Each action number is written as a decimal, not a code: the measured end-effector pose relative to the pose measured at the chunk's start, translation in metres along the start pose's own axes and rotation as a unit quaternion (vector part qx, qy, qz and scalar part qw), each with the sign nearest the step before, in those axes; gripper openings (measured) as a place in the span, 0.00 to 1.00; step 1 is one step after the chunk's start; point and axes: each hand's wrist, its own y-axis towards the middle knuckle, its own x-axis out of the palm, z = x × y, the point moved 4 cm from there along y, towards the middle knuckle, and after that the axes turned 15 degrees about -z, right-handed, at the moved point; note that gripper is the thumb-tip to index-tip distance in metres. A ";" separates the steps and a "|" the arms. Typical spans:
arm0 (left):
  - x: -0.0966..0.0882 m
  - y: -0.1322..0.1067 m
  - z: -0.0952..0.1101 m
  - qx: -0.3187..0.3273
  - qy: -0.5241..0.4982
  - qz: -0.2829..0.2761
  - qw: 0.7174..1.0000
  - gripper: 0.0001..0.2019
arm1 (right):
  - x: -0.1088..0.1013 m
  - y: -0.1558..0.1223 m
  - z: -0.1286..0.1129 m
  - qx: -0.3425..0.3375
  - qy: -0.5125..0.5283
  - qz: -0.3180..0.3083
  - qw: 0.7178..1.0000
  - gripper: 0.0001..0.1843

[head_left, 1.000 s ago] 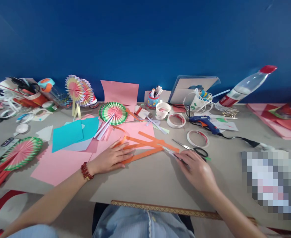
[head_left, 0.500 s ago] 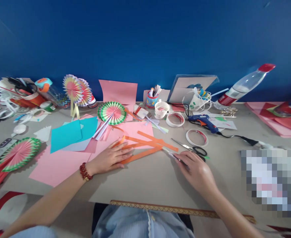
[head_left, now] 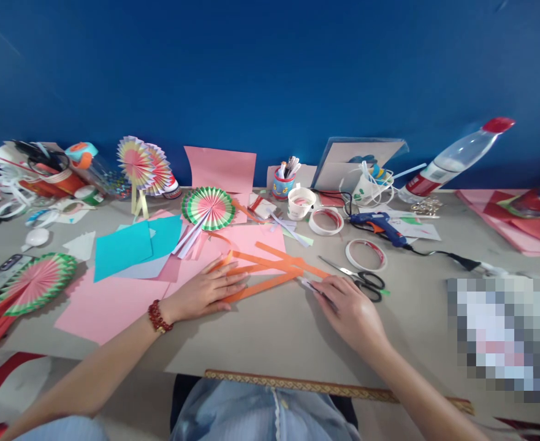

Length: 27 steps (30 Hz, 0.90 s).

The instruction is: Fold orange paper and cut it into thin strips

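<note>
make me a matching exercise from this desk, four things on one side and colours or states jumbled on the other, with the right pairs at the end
Column one
1. left hand
2. glue gun
3. plastic bottle
4. scissors beside the right hand

Column two
A. red-capped
B. black-handled
C. spread over orange strips
D. mainly blue

Right pairs: 1-C, 2-D, 3-A, 4-B

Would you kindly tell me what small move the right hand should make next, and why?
Probably guide the slim tool onto the orange strips: the right hand holds it, tip close beside them, while the left hand lies spread over part of them.
</note>
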 end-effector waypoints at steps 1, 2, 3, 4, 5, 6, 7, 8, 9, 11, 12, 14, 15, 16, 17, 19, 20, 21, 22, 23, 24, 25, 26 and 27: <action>0.001 0.000 -0.001 -0.001 -0.003 -0.004 1.000 0.28 | 0.001 0.003 -0.004 -0.005 -0.001 -0.005 1.000 0.14; 0.002 0.000 -0.002 -0.003 -0.006 -0.009 1.000 0.28 | 0.003 0.007 -0.008 -0.012 -0.003 -0.013 1.000 0.14; 0.004 0.001 -0.002 -0.005 -0.010 -0.015 1.000 0.27 | 0.004 0.011 -0.014 -0.024 -0.005 -0.019 1.000 0.14; 0.005 0.001 -0.003 -0.007 -0.013 -0.021 1.000 0.27 | 0.006 0.015 -0.019 -0.034 -0.008 -0.025 0.999 0.14; 0.006 0.001 -0.003 -0.008 -0.015 -0.025 1.000 0.26 | 0.008 0.018 -0.024 -0.040 -0.011 -0.031 0.999 0.14; 0.006 0.002 -0.003 -0.008 -0.016 -0.028 0.999 0.26 | 0.009 0.021 -0.029 -0.046 -0.015 -0.035 0.998 0.14; 0.006 0.002 -0.003 -0.008 -0.016 -0.029 0.999 0.26 | 0.011 0.024 -0.033 -0.049 -0.017 -0.039 0.998 0.13; 0.005 0.002 -0.002 -0.009 -0.015 -0.027 0.999 0.26 | 0.013 0.026 -0.037 -0.052 -0.019 -0.043 0.998 0.13; 0.004 0.002 -0.001 -0.010 -0.014 -0.024 1.000 0.27 | 0.014 0.028 -0.040 -0.055 -0.020 -0.048 0.997 0.13; 0.001 0.003 0.000 -0.011 -0.011 -0.011 1.000 0.27 | 0.015 0.029 -0.041 -0.056 -0.018 -0.054 0.997 0.13; 0.000 0.003 0.001 -0.009 -0.009 -0.005 1.000 0.28 | 0.015 0.029 -0.040 -0.054 -0.017 -0.052 0.997 0.13; 0.000 0.003 0.001 -0.003 -0.008 0.007 1.000 0.28 | 0.013 0.027 -0.034 -0.046 -0.017 -0.041 0.998 0.14; 0.000 0.002 0.001 0.001 -0.007 0.011 1.000 0.28 | 0.011 0.025 -0.029 -0.041 -0.018 -0.034 0.998 0.14; 0.001 0.002 0.001 0.003 -0.007 0.015 1.000 0.28 | 0.010 0.022 -0.025 -0.037 -0.020 -0.029 0.999 0.15; 0.001 0.002 0.000 0.006 -0.007 0.017 1.000 0.28 | 0.010 0.019 -0.021 -0.031 -0.022 -0.026 0.999 0.15; 0.003 0.001 -0.001 0.007 -0.008 0.024 1.000 0.27 | 0.009 0.012 -0.014 -0.018 -0.021 -0.025 0.999 0.15; 0.003 0.001 -0.001 0.007 -0.009 0.027 1.000 0.27 | 0.009 0.008 -0.011 -0.012 -0.019 -0.023 0.999 0.15; 0.003 0.001 -0.001 0.007 -0.011 0.029 0.999 0.27 | 0.009 0.005 -0.008 -0.006 -0.017 -0.020 1.000 0.15; 0.003 0.001 -0.001 0.007 -0.014 0.030 0.999 0.27 | 0.009 0.002 -0.006 -0.001 -0.017 -0.015 1.000 0.14; 0.003 0.001 -0.001 0.008 -0.017 0.031 0.999 0.27 | 0.008 0.000 -0.005 0.004 -0.018 -0.010 1.000 0.14; 0.003 0.001 -0.001 0.009 -0.020 0.032 0.999 0.27 | 0.008 -0.002 -0.005 0.008 -0.020 -0.005 1.000 0.14; 0.002 0.001 0.000 0.010 -0.023 0.032 0.999 0.27 | 0.008 -0.002 -0.005 0.011 -0.022 -0.002 1.000 0.14; 0.002 0.001 0.000 0.011 -0.025 0.032 0.999 0.27 | 0.008 -0.002 -0.006 0.010 -0.024 -0.004 1.000 0.14; 0.001 0.002 0.000 0.011 -0.026 0.031 0.999 0.27 | 0.008 -0.001 -0.008 0.008 -0.025 -0.007 1.000 0.14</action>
